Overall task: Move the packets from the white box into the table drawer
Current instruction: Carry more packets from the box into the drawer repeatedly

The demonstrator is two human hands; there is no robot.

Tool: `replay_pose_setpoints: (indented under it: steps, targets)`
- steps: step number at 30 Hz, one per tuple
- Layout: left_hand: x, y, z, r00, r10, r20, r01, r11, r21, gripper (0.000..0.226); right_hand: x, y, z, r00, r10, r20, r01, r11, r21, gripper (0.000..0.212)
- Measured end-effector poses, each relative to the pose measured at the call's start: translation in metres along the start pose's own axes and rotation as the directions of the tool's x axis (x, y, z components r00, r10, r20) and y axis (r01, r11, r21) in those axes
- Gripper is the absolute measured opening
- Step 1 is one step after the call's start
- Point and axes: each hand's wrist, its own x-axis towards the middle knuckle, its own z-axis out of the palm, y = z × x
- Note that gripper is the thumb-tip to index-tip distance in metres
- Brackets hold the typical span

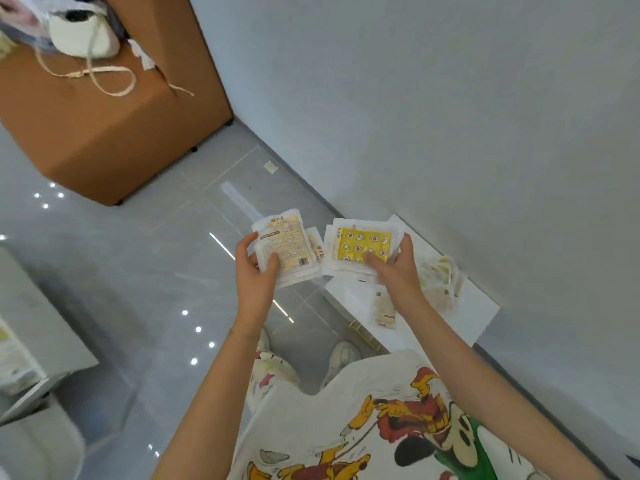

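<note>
My left hand [254,271] grips a stack of pale packets [285,245], the top one showing printed text and a barcode. My right hand [398,270] grips a second stack of packets [362,244], its top one yellow with small figures. Both stacks hang in the air over the grey floor, side by side and almost touching. Below and right of my right hand stands the white box [481,313] against the wall, with more packets [438,282] lying in it. No drawer is plainly in view.
A brown cabinet [104,133] with a white bag and straps on top stands at the upper left. White furniture [38,327] sits at the left edge. A grey wall [450,116] runs along the right. My shoes [341,358] stand on the glossy tiles.
</note>
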Motion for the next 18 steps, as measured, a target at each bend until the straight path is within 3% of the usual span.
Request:
replay_pose_setpoints:
  steps: [10, 18]
  targets:
    - [0.045, -0.004, -0.165, 0.969, -0.077, -0.234, 0.053, 0.993, -0.105, 0.044, 0.004, -0.027, 0.176, 0.993, 0.012, 0.120, -0.002, 0.996, -0.089, 0.064]
    - [0.079, -0.013, -0.298, 0.925, -0.138, -0.353, 0.065, 0.975, -0.210, 0.044, -0.002, -0.042, 0.314, 0.962, 0.064, 0.265, -0.034, 0.992, -0.118, 0.062]
